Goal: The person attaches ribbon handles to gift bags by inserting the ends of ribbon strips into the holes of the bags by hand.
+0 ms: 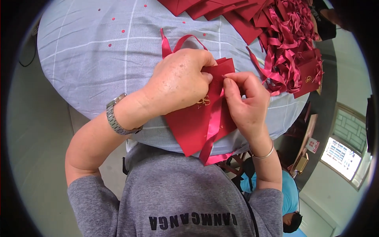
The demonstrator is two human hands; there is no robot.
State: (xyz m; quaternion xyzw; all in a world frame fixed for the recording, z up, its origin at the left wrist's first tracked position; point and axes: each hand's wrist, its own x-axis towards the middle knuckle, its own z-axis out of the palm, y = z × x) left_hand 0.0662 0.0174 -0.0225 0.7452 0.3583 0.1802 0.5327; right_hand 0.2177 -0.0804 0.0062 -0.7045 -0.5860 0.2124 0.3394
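A dark red paper gift bag [185, 130] with gold print lies tilted on the table edge, close against my body. My left hand [179, 79], a metal watch on its wrist, is closed on the bag's upper edge, thumb and fingers pinching near the top. A glossy red ribbon [213, 125] runs down the bag's front and hangs over its lower edge. My right hand [248, 100] pinches the ribbon's upper end at the bag's right side. Another ribbon loop [185, 38] rises beyond my left hand. The exact spot under my left fingers is hidden.
A grey-blue checked cloth [90, 59] covers the round table, dotted with small red discs [123, 31]. Overlapping red bags [241, 29] lie at the far side, beside a heap of ribboned bags [286, 47] at right. A person in light blue [290, 193] is at lower right.
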